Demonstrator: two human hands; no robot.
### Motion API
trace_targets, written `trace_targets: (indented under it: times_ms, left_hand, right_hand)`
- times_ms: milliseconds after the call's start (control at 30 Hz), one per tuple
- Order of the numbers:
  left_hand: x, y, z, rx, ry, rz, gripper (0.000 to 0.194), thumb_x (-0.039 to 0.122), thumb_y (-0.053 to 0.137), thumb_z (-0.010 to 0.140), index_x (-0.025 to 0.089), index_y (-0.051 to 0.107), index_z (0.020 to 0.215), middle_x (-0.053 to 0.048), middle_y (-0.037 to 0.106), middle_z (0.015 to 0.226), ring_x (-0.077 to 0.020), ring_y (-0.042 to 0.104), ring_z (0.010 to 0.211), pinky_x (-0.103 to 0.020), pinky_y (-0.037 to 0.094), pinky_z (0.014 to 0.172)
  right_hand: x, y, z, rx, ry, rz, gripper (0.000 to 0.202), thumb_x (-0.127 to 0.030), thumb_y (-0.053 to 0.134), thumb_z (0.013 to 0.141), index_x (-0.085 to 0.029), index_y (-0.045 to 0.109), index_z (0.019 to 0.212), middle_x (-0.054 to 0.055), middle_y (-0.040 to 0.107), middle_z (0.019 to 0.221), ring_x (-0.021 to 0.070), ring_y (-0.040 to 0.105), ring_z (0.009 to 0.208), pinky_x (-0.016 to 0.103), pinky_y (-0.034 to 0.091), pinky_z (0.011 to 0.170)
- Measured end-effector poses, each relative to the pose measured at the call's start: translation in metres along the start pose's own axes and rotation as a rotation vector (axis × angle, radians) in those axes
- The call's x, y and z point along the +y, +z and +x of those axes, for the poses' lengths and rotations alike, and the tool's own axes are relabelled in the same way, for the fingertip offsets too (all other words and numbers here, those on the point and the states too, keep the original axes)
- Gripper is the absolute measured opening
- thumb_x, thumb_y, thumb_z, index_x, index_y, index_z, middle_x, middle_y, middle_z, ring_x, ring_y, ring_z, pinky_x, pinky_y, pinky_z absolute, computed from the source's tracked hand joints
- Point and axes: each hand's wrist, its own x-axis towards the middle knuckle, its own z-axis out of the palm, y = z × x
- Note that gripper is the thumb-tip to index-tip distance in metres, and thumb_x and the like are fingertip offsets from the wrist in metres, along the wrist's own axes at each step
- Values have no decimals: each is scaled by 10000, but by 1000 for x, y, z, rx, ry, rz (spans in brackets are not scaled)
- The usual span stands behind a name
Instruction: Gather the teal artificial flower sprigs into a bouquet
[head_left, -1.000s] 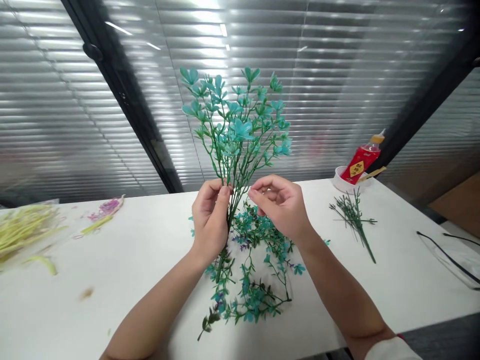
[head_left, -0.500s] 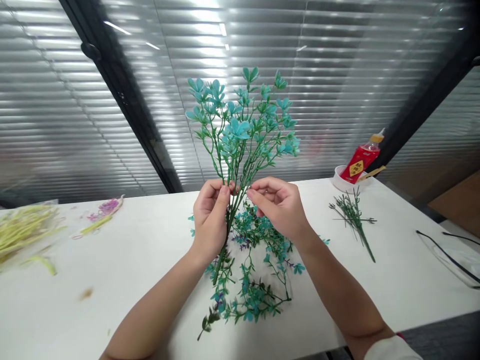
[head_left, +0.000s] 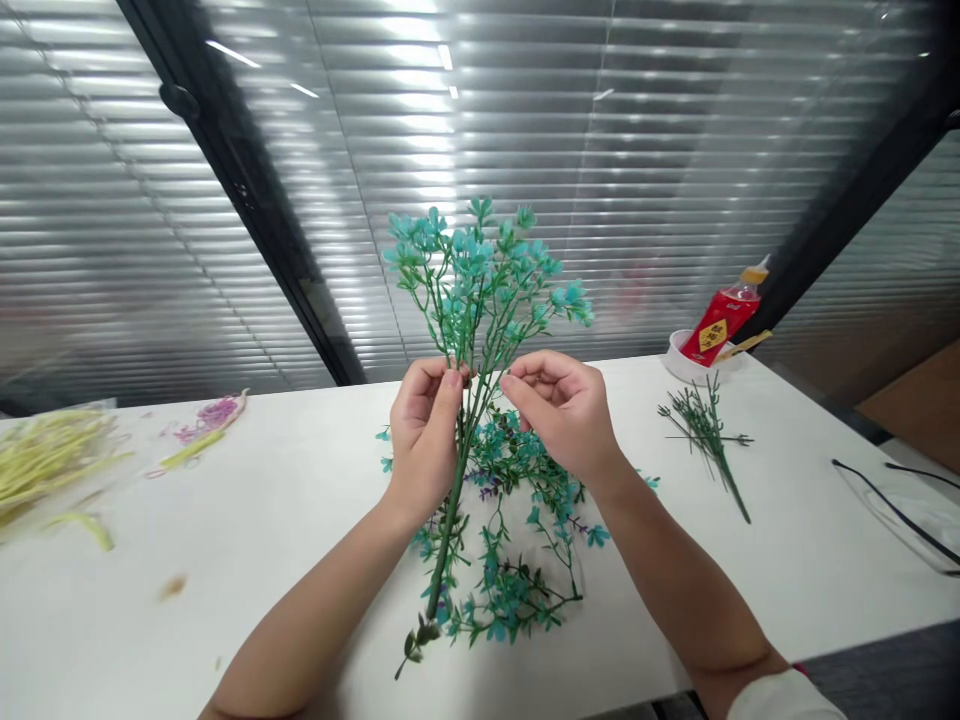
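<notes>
A bunch of artificial turquoise flowers [head_left: 480,270] on green stems stands upright between my hands, tilted so that its thick stem runs down to the left. My left hand [head_left: 427,430] is closed round the stems from the left, thumb in front. On the right side of the bunch, my right hand [head_left: 562,410] pinches thumb and fingers together at an outer stem; its fingertips partly hide what they grip. Below the hands, loose turquoise and purple sprigs [head_left: 514,595] lie on the white table [head_left: 300,600].
Bare green stems [head_left: 709,435] lie at the right, before a red bottle [head_left: 720,320] leaning in a white bowl [head_left: 679,365]. Glasses [head_left: 900,510] rest at the right edge. Yellow strips [head_left: 56,455] and a purple bundle [head_left: 214,415] lie at the left.
The flower bunch has moved down, and its thick stem now reaches lower toward the table. My right hand has shifted slightly to the right and my left hand barely moved.
</notes>
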Motion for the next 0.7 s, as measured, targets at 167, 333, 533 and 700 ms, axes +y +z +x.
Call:
trace_targets:
  times_ms: [167,333,533,700]
  left_hand:
    - [-2,-2,1,-53,-49,3,288,474,648,895,200,578,836,-10,526,797,-137,498,764,-249,436,701]
    - [-6,-8,2,-100,-115,32,238,368,713,845,211,543,904,-14,520,884,-139,492,804,-247,398,678]
    - [-1,-15,8,-306,-108,118,236,438,682,868,209,626,866,-28,563,825,-154,488,750,-279,374,646]
    - [5,-20,12,-545,-142,152,237,448,695,856,212,693,880,-60,636,884,-202,565,849,-338,439,758]
  right_hand:
    - [0,0,0,9,-28,-33,183,-331,743,785,-182,639,761,-40,550,588,63,467,447,193,367,410]
    - [0,-2,1,25,-60,-50,127,-278,685,823,-180,618,778,-49,525,585,56,447,453,187,373,423]
    - [5,-2,2,43,-125,-145,108,-254,657,839,-185,604,775,-57,507,580,56,431,449,203,341,437]
    - [9,0,1,27,-233,-284,80,-236,634,850,-188,600,795,-51,527,602,64,438,458,227,369,472]
